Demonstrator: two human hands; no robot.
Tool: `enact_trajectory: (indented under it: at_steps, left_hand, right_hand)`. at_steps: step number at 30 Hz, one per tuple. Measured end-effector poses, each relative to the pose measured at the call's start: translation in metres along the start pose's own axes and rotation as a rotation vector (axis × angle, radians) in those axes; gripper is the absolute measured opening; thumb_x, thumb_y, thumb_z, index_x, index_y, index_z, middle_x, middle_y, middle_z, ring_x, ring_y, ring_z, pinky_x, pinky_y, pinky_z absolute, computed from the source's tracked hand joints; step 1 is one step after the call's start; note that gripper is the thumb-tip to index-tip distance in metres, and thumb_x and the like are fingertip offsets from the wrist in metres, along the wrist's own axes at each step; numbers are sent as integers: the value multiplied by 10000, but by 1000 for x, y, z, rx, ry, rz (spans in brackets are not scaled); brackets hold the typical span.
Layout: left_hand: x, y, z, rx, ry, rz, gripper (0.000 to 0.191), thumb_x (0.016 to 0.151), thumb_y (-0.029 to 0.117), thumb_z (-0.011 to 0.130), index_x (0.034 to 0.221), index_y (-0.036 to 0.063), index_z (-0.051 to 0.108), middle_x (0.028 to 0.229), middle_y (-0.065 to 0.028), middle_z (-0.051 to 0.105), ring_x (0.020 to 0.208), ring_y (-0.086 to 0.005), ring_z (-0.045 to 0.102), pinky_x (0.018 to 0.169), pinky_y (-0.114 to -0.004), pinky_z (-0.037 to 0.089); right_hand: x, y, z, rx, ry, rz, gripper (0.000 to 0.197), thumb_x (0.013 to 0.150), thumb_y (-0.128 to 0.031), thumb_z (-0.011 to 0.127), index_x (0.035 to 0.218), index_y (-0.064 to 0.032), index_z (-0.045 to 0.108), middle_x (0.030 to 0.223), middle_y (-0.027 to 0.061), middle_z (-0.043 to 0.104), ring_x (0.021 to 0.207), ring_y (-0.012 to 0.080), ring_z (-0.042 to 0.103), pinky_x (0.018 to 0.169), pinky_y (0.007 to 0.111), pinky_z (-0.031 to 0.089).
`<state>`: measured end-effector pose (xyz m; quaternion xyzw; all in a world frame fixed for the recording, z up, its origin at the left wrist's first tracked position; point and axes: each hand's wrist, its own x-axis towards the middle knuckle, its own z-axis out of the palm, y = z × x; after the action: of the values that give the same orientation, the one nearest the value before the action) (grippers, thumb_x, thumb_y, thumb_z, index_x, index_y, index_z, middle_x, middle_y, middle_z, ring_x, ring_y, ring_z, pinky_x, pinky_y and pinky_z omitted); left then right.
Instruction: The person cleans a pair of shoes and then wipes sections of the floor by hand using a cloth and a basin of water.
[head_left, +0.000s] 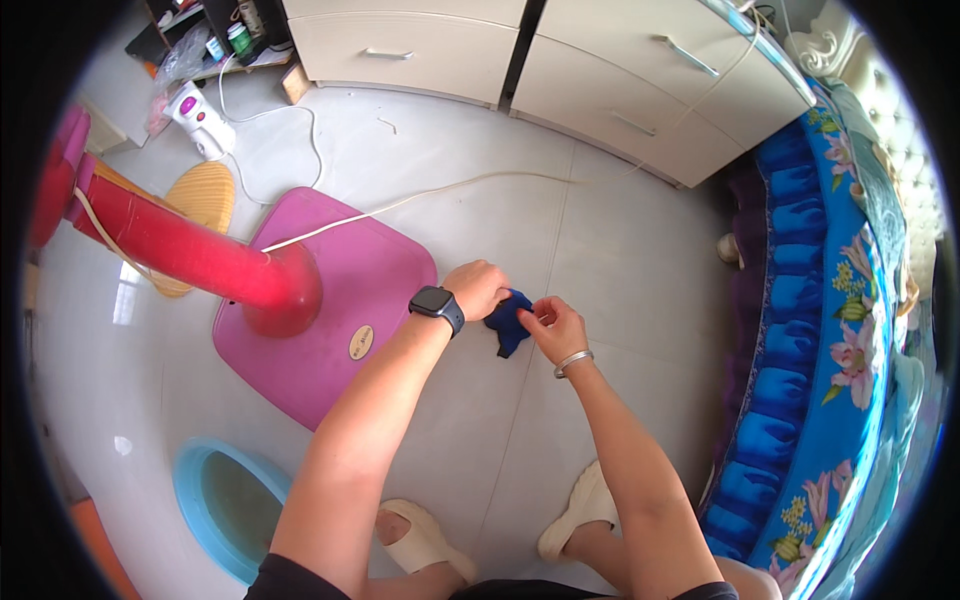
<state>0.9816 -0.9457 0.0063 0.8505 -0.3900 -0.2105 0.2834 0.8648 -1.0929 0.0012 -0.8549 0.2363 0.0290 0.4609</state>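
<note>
A small dark blue cloth (510, 322) hangs bunched between my two hands, above the grey tiled floor. My left hand (477, 289), with a dark smartwatch (433, 300) on the wrist, grips its upper left part. On the cloth's right side, my right hand (556, 328) pinches the edge between thumb and fingers; a silver bangle (574, 363) is on that wrist. The lower end of the cloth dangles loose. Part of the cloth is hidden behind my fingers.
To the left stands a pink fan base (352, 262) with a red pole (187, 247) and a trailing cord. A blue basin (187, 480) of murky water is lower left. Cream drawers (420, 56) line the far side, and a bed with a blue floral cover (795, 322) is at right.
</note>
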Motion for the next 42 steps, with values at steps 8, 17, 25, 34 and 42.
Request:
enact_trajectory:
  at_steps: [8, 17, 25, 34, 42]
  left_hand:
    - [10, 8, -4, -31, 56, 74, 201, 860, 211, 573, 806, 23, 622, 755, -165, 601, 745, -348, 571, 643, -438, 433]
    - [11, 14, -22, -295, 0, 11, 212, 887, 225, 573, 849, 19, 604, 689, -130, 582, 586, -218, 509, 571, -333, 413]
    - [20, 22, -48, -127, -246, -86, 201, 825, 217, 653, 848, 19, 627, 703, -111, 582, 610, -213, 513, 583, -333, 417]
    - [19, -2, -42, 71, 162, 126, 165, 732, 23, 652, 895, 14, 629, 911, -105, 542, 857, -293, 554, 736, -377, 456]
    - [-52, 7, 46, 121, 277, 31, 323, 788, 187, 652, 1046, 1, 589, 1223, -200, 463, 1131, -355, 459, 914, -403, 418]
  right_hand:
    - [22, 16, -4, 70, -97, -180, 270, 762, -192, 692, 952, 0, 674, 789, 130, 684, 704, 187, 659, 686, 280, 513]
    - [31, 13, -17, 362, -174, -192, 194, 804, -122, 639, 938, 17, 667, 816, 84, 684, 704, 121, 628, 653, 254, 494]
    - [58, 18, -42, 271, -239, -85, 218, 798, -153, 626, 930, 21, 629, 832, 100, 659, 702, 121, 575, 646, 265, 471]
    - [85, -14, -79, -205, -235, -554, 159, 817, -111, 591, 966, -61, 615, 873, 139, 603, 824, 312, 577, 734, 361, 466]
    - [27, 21, -32, -515, -328, -370, 256, 829, -225, 602, 1004, -39, 618, 959, 156, 591, 890, 328, 561, 788, 382, 463]
